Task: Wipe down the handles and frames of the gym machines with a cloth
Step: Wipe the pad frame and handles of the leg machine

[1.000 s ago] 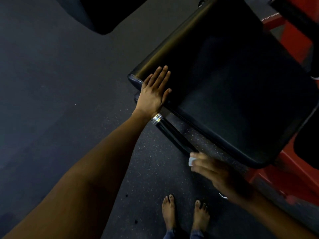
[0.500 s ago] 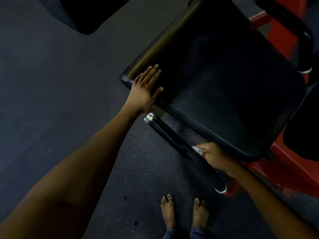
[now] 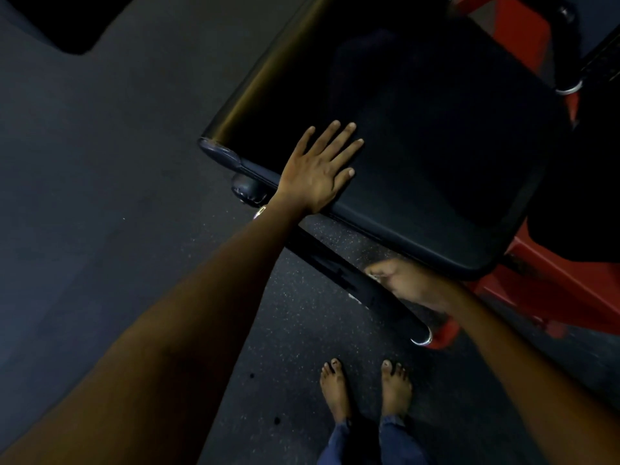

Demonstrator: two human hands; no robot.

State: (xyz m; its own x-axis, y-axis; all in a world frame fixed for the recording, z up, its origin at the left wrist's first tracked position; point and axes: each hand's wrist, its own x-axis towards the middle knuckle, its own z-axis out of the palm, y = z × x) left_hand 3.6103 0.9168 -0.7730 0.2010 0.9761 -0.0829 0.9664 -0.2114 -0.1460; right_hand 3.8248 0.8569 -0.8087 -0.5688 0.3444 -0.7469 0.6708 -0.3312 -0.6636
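Item: black padded seat [image 3: 436, 156], braced under the left hand [image 3: 318, 172], fingers laid flat and spread, nothing held; judged a steadying support. Right hand [image 3: 406, 286] is blurred beside the black handle bar [image 3: 335, 266] below the seat; its grip and the cloth cannot be made out.

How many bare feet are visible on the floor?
2: left foot and right foot, side by side at bottom centre, below the black bar. None seems hidden.
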